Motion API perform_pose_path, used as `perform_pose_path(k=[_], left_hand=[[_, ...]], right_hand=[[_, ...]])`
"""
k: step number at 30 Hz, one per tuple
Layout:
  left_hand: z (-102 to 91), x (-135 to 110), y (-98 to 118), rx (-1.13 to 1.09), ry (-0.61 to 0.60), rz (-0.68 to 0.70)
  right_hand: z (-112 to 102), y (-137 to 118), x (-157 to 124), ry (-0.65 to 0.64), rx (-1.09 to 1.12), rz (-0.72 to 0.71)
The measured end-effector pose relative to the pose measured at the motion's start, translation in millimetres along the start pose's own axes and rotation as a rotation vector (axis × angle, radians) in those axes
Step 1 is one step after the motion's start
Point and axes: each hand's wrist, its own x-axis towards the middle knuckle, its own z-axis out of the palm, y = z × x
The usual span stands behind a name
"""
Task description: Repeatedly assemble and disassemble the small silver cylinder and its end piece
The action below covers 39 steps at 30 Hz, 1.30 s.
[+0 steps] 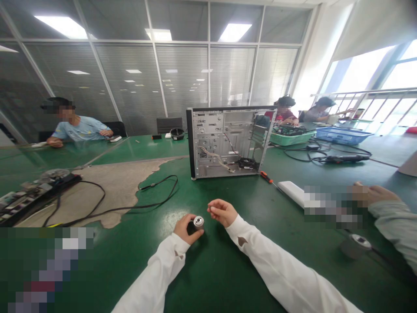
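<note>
My left hand (185, 229) is closed around a small grey cylindrical container (198, 222) with a silvery top, resting on the green table (228, 269). Just to its right, my right hand (222, 211) is curled in a pinch, holding something tiny that I cannot make out. Both arms are in white sleeves. An open computer case (228, 141) stands upright behind my hands, its inside with loose wires facing me.
An orange-handled screwdriver (267, 178) and a white flat device (292, 191) lie right of the case. A black cable (156, 191) loops at left beside a power strip (35, 193). Another person's hand (374, 195) rests at right near a grey cylinder (355, 245). Baskets (342, 134) and seated people are farther back.
</note>
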Motion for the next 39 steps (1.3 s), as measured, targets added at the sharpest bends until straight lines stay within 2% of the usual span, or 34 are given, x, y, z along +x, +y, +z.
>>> perform_pose_path(k=[7, 12, 18, 26, 34, 39], left_hand=[[-1.7, -0.3, 3.4, -0.006, -0.011, -0.025], [-1.7, 0.5, 3.8, -0.011, -0.017, -0.022], [-1.8, 0.8, 4.3, -0.029, -0.012, -0.029], [-1.7, 0.6, 6.0, -0.023, -0.013, -0.025], [-2.5, 0.9, 6.7, -0.028, -0.017, -0.029], [-1.6, 0.7, 4.4, -0.008, -0.021, 0.001]], right_hand=[[1.8, -7.9, -10.9, 0.087, -0.739, -0.407], [1.6, -9.5, -15.3, 0.093, -0.988, -0.572], [-1.5, -1.2, -12.6, 0.068, -1.009, -0.587], [-0.7, -2.0, -12.8, 0.047, -1.021, -0.582], [-5.3, 12.3, -7.1, -0.146, -1.194, -0.451], [-7.8, 17.3, -5.9, -0.156, -1.176, -0.406]])
